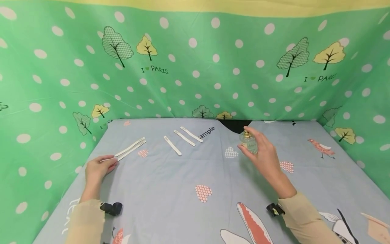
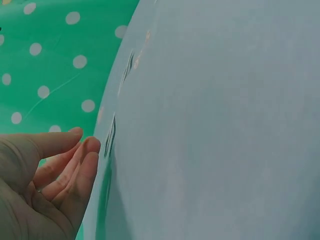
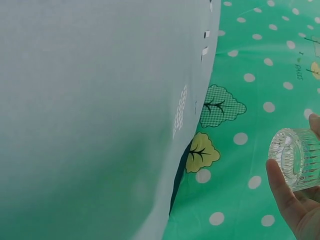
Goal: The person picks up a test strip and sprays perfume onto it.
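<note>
My right hand (image 1: 264, 157) holds a small clear glass perfume bottle (image 1: 250, 145) with a gold neck, raised above the cloth. One finger lies at the top of its neck, the thumb on its lower side. In the right wrist view the ribbed base of the perfume bottle (image 3: 294, 159) faces the camera. Over at the left, my left hand (image 1: 98, 169) is low over the cloth, fingertips right at the near ends of two white paper strips (image 1: 131, 147). Nothing shows between the thumb and fingers of the left hand (image 2: 55, 180) in the left wrist view.
Three more white paper strips (image 1: 184, 138) lie spread out near the back middle. A grey-blue printed cloth (image 1: 164, 189) covers the table. Green dotted curtains (image 1: 182, 61) hang behind and at both sides. A black patch (image 1: 233, 126) is at the back edge.
</note>
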`<state>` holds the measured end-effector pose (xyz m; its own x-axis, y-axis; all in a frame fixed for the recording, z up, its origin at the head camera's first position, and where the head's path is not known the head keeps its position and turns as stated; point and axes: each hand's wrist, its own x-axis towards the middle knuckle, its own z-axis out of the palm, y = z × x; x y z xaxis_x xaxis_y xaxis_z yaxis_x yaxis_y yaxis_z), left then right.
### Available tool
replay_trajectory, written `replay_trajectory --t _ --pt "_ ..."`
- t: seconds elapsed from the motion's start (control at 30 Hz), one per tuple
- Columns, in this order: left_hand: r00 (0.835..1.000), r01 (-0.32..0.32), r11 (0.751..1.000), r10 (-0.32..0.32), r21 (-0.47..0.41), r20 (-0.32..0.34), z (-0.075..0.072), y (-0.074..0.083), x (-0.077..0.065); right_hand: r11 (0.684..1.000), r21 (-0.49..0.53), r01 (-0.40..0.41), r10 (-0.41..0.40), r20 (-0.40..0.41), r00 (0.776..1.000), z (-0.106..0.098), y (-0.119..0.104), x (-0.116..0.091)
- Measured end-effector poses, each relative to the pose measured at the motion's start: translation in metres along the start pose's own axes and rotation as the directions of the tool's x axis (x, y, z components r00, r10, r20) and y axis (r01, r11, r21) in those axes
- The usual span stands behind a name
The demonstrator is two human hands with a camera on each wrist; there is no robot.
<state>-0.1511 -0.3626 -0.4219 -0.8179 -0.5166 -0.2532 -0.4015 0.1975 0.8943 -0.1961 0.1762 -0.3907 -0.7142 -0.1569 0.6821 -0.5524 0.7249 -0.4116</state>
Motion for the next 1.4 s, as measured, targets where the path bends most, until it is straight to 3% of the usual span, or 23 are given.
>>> replay_trajectory --t 0.73,1.03,1.4 --pt "0.989 -0.111 0.994 0.111 -0.001 0.101 0.066 0.028 -0.006 1.0 0.003 0.004 -0.004 0.009 1.0 0.002 -0.003 0.002" --pt "0.981 -0.112 0.992 0.12 -0.06 0.155 0.091 0.036 -0.011 1.0 -0.004 0.003 -0.003 0.024 1.0 0.001 -0.006 0.003" --pt "0.971 -0.154 0.982 0.171 -0.113 0.164 0.12 0.042 -0.014 1.0 -0.002 -0.001 0.001 0.025 1.0 0.002 -0.006 0.002"
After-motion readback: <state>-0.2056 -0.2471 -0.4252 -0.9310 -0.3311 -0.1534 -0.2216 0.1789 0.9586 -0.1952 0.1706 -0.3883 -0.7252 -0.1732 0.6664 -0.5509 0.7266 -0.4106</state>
